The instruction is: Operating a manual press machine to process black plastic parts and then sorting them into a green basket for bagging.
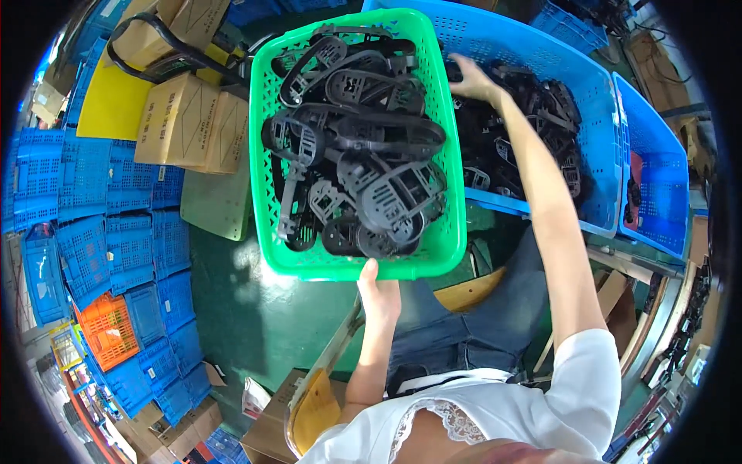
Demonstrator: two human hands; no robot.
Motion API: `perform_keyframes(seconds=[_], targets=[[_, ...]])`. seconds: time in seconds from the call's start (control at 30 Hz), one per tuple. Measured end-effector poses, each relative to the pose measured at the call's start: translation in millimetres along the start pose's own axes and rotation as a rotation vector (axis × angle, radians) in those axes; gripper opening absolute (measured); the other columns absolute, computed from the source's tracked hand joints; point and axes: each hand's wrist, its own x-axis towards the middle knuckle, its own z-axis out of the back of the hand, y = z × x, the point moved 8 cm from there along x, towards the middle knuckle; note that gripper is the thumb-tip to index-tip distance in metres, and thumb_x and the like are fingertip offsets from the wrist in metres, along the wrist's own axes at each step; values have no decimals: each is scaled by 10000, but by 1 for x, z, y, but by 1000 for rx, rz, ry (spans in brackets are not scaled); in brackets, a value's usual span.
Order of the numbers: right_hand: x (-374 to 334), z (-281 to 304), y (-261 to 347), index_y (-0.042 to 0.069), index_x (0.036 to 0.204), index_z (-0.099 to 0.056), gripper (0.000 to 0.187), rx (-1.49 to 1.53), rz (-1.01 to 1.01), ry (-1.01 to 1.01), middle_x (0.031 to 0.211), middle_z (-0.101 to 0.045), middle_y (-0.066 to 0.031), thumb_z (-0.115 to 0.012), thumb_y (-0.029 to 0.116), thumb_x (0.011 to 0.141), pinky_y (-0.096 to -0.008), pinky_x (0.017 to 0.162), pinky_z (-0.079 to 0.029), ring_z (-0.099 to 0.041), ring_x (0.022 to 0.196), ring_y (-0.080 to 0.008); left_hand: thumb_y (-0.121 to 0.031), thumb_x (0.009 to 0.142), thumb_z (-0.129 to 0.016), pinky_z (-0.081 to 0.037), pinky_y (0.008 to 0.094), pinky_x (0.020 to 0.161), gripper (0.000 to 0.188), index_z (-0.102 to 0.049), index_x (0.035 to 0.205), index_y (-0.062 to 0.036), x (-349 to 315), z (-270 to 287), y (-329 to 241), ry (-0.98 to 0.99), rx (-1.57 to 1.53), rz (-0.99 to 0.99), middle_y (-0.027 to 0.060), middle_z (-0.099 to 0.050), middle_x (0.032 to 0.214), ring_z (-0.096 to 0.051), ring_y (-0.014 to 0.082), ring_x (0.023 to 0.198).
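Observation:
A green plastic basket [456, 224] full of black plastic strap-like parts with slotted oval plates [394, 197] is in front of me. My left hand [379, 294] grips its near rim, the thumb on top and the other fingers hidden below. At the far part of its right side is my right hand [478, 83], its fingertips against the basket wall and partly hidden by it. Just beyond my right forearm stands a large blue crate [599, 182] with more black parts [553, 108] inside.
Stacked blue crates [127, 220] and an orange crate [108, 331] line the left. Cardboard boxes [182, 120] sit near a black handle [158, 31]. Another blue crate [668, 182] stands at the right. A wooden seat [471, 290] is beneath me, with green floor [224, 309] to the left.

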Motion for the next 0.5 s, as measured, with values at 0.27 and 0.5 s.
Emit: perform_keyframes(seconds=[0.27,0.5], targets=[[-22,-146,-40,7,1337,-182,1101,-219,68,682,1349,-237,-243,-676,592,544,-460,1035,-175,-126,1241,-478,-349,696,-602,-433,429,722,324,-480,944,-180,-1,26,5,-186,42,27,54,-542,755,-532,228,761],[-43,-83,9,-62,1121,-477,842,18,4,665,1128,-494,-240,-724,475,521,-337,889,-399,-469,1080,-297,-352,690,-610,-434,419,701,337,-467,953,-197,1,28,6,-166,50,26,51,-520,759,-529,223,742]])
